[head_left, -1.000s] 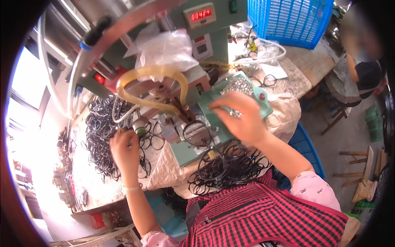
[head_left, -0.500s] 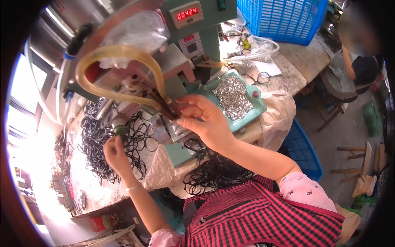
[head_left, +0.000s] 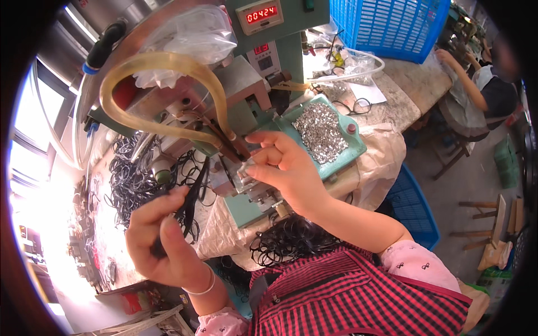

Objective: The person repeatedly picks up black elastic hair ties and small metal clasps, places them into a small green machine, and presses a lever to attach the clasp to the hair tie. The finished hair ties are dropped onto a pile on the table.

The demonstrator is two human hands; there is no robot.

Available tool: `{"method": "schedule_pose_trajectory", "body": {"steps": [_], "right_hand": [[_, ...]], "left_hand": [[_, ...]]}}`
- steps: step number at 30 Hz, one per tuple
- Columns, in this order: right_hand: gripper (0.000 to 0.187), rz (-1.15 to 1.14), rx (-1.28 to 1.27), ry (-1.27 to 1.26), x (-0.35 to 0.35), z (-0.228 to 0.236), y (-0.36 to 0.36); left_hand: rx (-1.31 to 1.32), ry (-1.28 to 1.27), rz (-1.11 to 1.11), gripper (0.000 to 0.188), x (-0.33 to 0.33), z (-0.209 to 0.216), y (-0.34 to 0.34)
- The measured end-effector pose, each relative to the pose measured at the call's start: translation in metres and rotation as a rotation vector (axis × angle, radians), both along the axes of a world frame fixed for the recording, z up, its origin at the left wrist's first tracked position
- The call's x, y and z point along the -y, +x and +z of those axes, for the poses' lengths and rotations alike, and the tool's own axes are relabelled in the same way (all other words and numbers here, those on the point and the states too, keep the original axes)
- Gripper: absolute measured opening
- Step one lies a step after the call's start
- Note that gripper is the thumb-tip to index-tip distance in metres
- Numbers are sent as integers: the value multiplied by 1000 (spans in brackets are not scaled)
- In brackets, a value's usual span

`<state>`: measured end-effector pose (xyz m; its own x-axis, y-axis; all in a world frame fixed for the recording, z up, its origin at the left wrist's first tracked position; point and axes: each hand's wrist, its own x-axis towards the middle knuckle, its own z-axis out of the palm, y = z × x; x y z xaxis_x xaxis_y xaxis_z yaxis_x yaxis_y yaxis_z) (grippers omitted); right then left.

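Black elastic loop (head_left: 190, 204): hanging pinched in the left hand, its upper end reaching toward the press head, its lower end trailing below the fingers.
Left hand (head_left: 162, 241): closing thumb and forefinger on the black elastic loop; a thin bangle is sitting at the wrist just behind the grip.
Right hand (head_left: 283, 168): resting fingertips on the small metal fixture (head_left: 246, 179) of the green bench press (head_left: 263, 84); fingers are extending half curled, and whether they are pinching a part cannot be told.
Handling judgement: loop is looking light, soft and limp, so it is likely sagging and twisting wherever it is left unsupported; not fragile, but prone to tangling with neighbouring loops.
Hold point judgement: taking it close to the end being presented, with the slack hanging away from the grip, is appearing the steadier hold.
Beyond the right fingers: green tray (head_left: 350, 151) is holding a heap of small silver clips (head_left: 319, 131), just past the knuckles.
Above both grips: yellowish rubber hose (head_left: 162, 67) is arching over the press.
Left of the left grip: pile of black loops (head_left: 131, 179) is lying on the bench.
Under the right forearm: second heap of loops (head_left: 286, 243) is lying near the lap.
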<state>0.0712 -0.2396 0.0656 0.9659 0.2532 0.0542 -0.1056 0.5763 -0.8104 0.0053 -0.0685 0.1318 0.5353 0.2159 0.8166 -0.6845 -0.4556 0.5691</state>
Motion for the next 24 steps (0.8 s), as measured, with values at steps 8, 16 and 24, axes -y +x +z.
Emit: {"method": "schedule_pose_trajectory", "body": {"steps": [8, 16, 24], "right_hand": [[25, -32, -119, 299, 46, -23, 39], [5, -767, 905, -1531, 101, -100, 72], [8, -681, 229, -771, 112, -88, 43]], "left_hand": [[-237, -90, 172, 22, 3, 16, 28], [-226, -29, -165, 27, -5, 6, 6], [-360, 43, 185, 19, 4, 26, 23]]}}
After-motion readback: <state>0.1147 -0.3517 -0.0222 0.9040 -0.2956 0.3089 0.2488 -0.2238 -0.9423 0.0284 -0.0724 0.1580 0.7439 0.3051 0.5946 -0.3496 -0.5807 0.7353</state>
